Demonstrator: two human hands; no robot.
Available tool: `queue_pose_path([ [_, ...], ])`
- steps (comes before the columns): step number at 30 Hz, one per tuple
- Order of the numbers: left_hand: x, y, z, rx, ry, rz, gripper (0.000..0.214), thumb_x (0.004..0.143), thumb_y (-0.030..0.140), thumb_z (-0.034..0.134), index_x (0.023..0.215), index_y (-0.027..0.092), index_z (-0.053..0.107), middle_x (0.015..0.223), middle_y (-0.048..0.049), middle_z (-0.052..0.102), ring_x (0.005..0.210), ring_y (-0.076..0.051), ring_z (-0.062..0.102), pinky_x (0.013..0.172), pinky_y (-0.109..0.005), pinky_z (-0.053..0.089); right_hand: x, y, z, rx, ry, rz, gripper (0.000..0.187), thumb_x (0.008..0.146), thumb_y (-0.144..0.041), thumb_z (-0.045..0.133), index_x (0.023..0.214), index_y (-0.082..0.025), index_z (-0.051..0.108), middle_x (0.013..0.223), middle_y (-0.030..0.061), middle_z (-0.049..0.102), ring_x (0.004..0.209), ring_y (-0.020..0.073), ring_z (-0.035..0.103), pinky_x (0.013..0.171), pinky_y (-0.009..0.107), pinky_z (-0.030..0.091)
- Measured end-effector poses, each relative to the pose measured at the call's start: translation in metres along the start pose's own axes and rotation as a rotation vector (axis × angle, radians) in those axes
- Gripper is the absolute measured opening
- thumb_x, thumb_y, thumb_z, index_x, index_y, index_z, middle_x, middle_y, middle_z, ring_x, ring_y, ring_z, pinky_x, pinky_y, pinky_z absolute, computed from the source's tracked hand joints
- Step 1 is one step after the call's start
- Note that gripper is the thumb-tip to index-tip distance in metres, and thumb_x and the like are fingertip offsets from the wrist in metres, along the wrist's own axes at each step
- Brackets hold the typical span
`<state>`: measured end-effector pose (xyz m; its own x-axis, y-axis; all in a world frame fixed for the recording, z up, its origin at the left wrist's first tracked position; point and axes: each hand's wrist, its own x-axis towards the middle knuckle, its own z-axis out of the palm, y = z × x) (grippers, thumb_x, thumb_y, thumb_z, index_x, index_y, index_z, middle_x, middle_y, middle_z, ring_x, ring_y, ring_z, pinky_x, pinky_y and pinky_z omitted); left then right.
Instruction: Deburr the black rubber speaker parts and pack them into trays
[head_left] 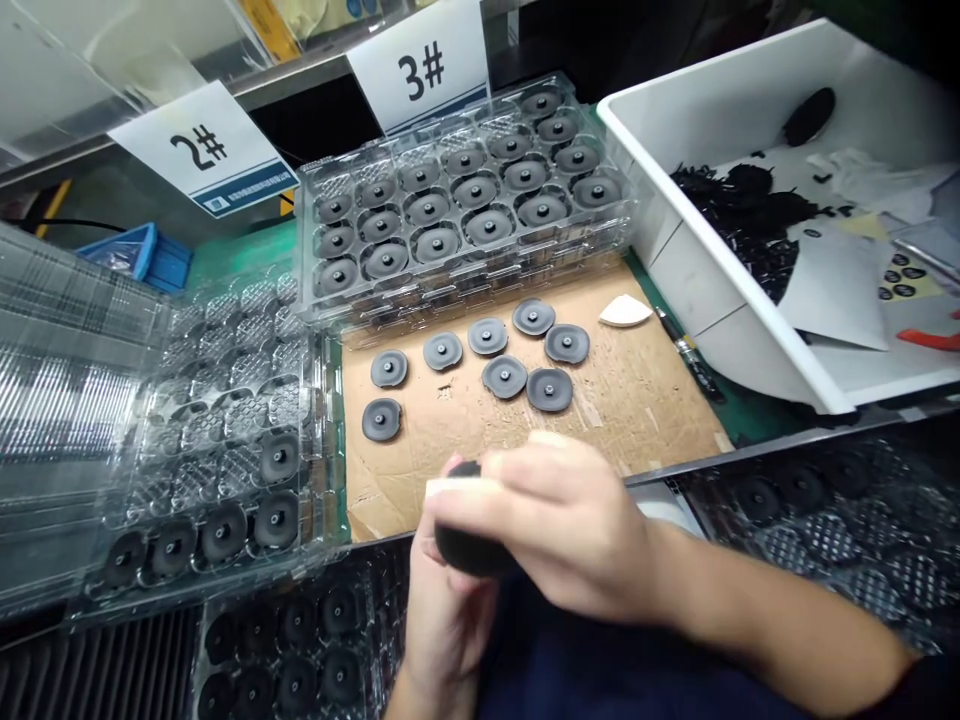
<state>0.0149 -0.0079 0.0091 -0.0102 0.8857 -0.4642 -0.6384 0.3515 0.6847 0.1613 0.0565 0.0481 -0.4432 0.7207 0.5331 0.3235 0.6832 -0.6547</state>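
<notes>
Both my hands meet low in the middle of the head view around a dark disc [474, 550]. My left hand [448, 610] grips it from below. My right hand [559, 505] closes over it from above, its fingers covering much of the disc, so its far side is hidden. Just beyond, on a cardboard sheet [427, 455], lie several loose dark grey discs [504, 377], each with a small raised stud at its centre. A small white wedge-shaped piece [625, 311] rests at the sheet's right.
Stacked clear trays [450, 265] with similar discs stand behind the cardboard. A partly filled clear tray [210, 440] lies left. At right, a white bin [720, 290] holds black parts and papers; a pen-like tool [697, 370] lies beside it. More trays [296, 650] are below.
</notes>
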Motion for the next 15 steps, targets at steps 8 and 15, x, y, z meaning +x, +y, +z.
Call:
queue_pose_path([
  [8, -0.003, 0.006, -0.015, -0.09, 0.038, 0.088, 0.055, 0.053, 0.038, 0.082, 0.106, 0.032, 0.067, 0.114, -0.0023, 0.07, 0.1, -0.022, 0.067, 0.078, -0.019, 0.054, -0.075, 0.061, 0.049, 0.043, -0.255, 0.479, 0.023, 0.09, -0.02, 0.05, 0.103, -0.022, 0.068, 0.085, 0.0034, 0.071, 0.077, 0.0139, 0.063, 0.071, 0.026, 0.044],
  [15, 0.002, 0.006, -0.003, -0.079, -0.027, 0.032, 0.055, 0.053, 0.04, 0.081, 0.107, 0.034, 0.067, 0.111, 0.0009, 0.071, 0.095, -0.021, 0.068, 0.085, -0.025, 0.053, -0.044, 0.028, 0.026, 0.049, -0.03, 0.564, 0.026, 0.092, -0.023, 0.046, 0.111, -0.019, 0.063, 0.095, 0.0049, 0.069, 0.08, 0.0134, 0.063, 0.067, 0.024, 0.047],
])
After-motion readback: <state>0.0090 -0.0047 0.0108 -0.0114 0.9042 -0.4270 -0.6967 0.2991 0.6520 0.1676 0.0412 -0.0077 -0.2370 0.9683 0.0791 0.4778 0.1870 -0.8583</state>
